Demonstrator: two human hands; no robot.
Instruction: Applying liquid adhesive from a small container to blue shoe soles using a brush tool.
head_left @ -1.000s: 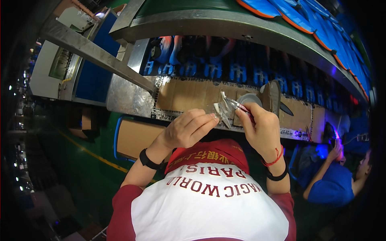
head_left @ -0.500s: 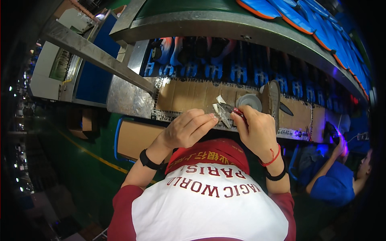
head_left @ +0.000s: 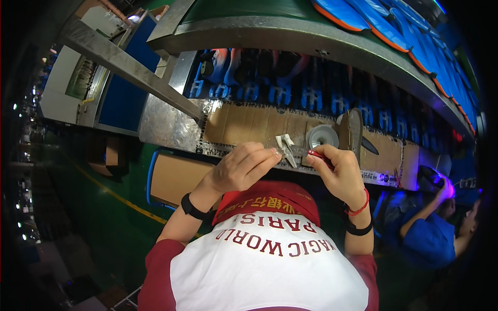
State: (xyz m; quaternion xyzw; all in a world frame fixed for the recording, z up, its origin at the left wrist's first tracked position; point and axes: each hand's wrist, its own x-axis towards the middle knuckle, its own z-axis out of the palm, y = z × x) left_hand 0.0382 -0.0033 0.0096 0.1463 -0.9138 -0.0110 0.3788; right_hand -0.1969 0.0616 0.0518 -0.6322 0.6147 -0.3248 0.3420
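My left hand [head_left: 246, 167] is closed in a pinch, its fingertips at a small clear-and-white piece [head_left: 287, 151] with two pale tabs. To its right, my right hand [head_left: 341, 173] grips a small red-handled tool [head_left: 315, 154] between thumb and fingers. The tool's tip reaches toward the piece; its exact kind is hard to make out. Just beyond my right hand stands a round grey bowl [head_left: 313, 139] on the cardboard-covered bench [head_left: 241, 124]. An upright grey shoe sole [head_left: 355, 129] stands right of the bowl, with a dark blade-shaped thing [head_left: 369, 145] beside it.
Blue and dark shoes [head_left: 280, 78] line the lower rack behind the bench. Above runs a metal shelf edge [head_left: 249, 32], with blue orange-edged pieces [head_left: 363, 26] at its right. A metal bar [head_left: 135, 75] slants at left. A co-worker in blue [head_left: 429, 236] sits at right.
My right hand has moved slightly right and down with the red-handled tool, away from the piece. My left hand stays nearly in place, and the pale tabs have shifted lower.
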